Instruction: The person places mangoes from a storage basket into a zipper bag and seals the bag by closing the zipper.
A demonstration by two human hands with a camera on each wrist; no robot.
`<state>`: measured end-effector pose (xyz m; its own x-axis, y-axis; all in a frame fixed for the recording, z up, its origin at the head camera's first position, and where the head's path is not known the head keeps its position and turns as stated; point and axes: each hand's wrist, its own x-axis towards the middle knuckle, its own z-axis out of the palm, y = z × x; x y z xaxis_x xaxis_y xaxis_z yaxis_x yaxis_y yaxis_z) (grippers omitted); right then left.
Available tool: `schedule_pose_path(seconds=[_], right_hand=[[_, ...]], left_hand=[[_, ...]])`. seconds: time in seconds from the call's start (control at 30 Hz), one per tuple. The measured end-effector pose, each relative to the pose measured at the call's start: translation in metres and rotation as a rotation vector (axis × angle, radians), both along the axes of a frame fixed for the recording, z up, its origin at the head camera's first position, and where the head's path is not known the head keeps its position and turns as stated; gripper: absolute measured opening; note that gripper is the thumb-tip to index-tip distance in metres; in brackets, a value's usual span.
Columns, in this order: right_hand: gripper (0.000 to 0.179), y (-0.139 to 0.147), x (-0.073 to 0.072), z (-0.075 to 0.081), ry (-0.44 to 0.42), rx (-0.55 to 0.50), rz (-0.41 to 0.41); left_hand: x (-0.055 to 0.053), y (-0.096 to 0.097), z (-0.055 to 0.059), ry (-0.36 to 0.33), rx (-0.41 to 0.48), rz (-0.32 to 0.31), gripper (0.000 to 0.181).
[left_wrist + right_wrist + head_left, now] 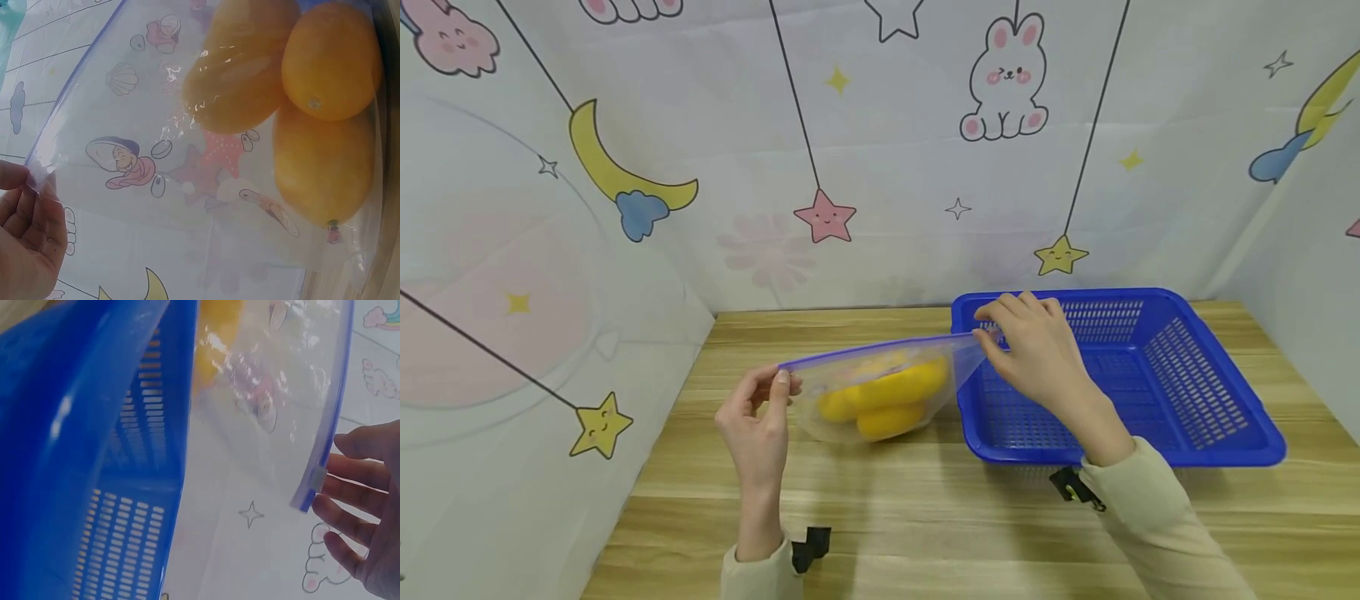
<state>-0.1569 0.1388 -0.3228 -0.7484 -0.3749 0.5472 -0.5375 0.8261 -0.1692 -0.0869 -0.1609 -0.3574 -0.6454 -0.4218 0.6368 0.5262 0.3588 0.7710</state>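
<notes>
A clear slider zip bag with a purple-blue top strip hangs between my hands. Several smooth yellow oval fruits lie in its lower part; three show large in the left wrist view, though their exact kind is unclear. My left hand pinches the top left corner between thumb and fingers. At the strip's other end, the thumb and fingers of my right hand grip the edge beside the small slider. The strip slopes up toward the right and looks closed along its length.
A blue plastic basket with slotted walls stands on the wood-grain table at the right, just under my right hand and forearm. Behind and at both sides hangs a white cloth printed with stars, moons and rabbits.
</notes>
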Motion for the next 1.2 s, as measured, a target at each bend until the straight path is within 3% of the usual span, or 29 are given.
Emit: schedule_pose_path(seconds=[0.17,0.7,1.2], right_hand=[[0.013,-0.013,0.005,0.003,0.059,-0.022,0.028],[0.01,-0.061,0.02,0.001,0.101,-0.033,0.103],[0.006,-0.077,0.025,-0.002,0.032,-0.115,0.144]], left_hand=[[0.0,-0.001,0.0,-0.003,0.014,-0.007,0.011],[0.002,-0.001,0.002,0.006,0.019,-0.019,0.011],[0.003,-0.003,0.004,-0.049,0.033,-0.055,0.014]])
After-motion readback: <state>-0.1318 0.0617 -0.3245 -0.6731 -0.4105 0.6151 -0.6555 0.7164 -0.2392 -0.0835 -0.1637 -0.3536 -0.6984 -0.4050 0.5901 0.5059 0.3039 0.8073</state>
